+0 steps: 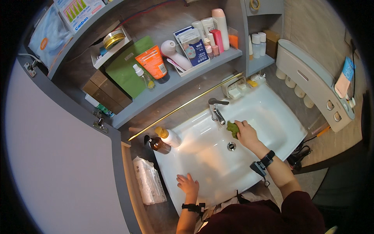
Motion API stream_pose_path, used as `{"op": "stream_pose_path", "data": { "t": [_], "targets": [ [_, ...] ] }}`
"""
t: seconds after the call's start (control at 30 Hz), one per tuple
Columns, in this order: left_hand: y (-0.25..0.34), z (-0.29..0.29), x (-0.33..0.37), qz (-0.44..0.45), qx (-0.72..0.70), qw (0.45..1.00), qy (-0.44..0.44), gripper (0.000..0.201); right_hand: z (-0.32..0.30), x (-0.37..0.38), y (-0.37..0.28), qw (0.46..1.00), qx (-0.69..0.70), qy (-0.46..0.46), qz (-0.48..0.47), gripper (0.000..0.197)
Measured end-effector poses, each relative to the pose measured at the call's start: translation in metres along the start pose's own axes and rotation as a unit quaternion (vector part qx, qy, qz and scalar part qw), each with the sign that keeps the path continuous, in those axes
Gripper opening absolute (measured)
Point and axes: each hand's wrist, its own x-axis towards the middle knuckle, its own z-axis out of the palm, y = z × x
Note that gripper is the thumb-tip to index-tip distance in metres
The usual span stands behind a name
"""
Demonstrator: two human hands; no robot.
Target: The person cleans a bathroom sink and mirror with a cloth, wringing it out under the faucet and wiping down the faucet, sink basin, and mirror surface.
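My right hand (247,133) reaches over the white sink (253,162) with its fingers closed on a crumpled green cloth (233,129). The cloth sits beside the spout of the chrome faucet (219,113), against the back part of the basin. Below it, the round drain (231,146) shows in the basin floor. Farther left and nearer to me, my left hand (188,184) lies on the sink's left front part, fingers spread and holding nothing. Each wrist wears a black strap with a small device.
A brown pump bottle (159,145) and a white pump bottle with a yellow top (170,137) stand at the sink's left back corner. A plastic-wrapped pack (148,181) lies left of the sink. Above, a grey shelf (167,91) holds toiletries; an open cabinet door (58,144) fills the left.
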Motion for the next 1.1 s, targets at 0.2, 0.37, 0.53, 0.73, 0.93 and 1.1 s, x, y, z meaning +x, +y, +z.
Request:
{"op": "stream_pose_path", "data": {
  "t": [0.2, 0.37, 0.53, 0.73, 0.93, 1.1],
  "targets": [
    [-0.016, -0.02, -0.025, 0.014, -0.205, 0.975, 0.086, 0.056, 0.042, 0.031, -0.016, 0.999, 0.016, 0.029, -0.042, 0.049],
    [-0.026, -0.056, -0.099, -0.03, -0.282, 0.948, 0.143, 0.043, 0.055, 0.041, -0.009, 0.998, -0.012, -0.032, -0.043, 0.048],
    [-0.001, -0.106, -0.171, -0.116, -0.272, 0.945, 0.142, 0.034, 0.036, -0.007, 0.019, 0.967, 0.105, -0.182, -0.143, 0.042],
    [0.049, -0.17, -0.214, -0.146, -0.241, 0.931, 0.23, 0.031, -0.008, -0.074, 0.044, 0.911, 0.218, -0.288, -0.199, 0.045],
    [0.058, -0.235, -0.265, -0.204, -0.201, 0.896, 0.338, 0.026, -0.024, -0.104, 0.067, 0.882, 0.236, -0.328, -0.243, 0.046],
    [0.034, -0.288, -0.299, -0.273, -0.064, 0.834, 0.476, 0.04, -0.034, -0.117, 0.069, 0.869, 0.254, -0.326, -0.273, 0.046]
  ]
}}
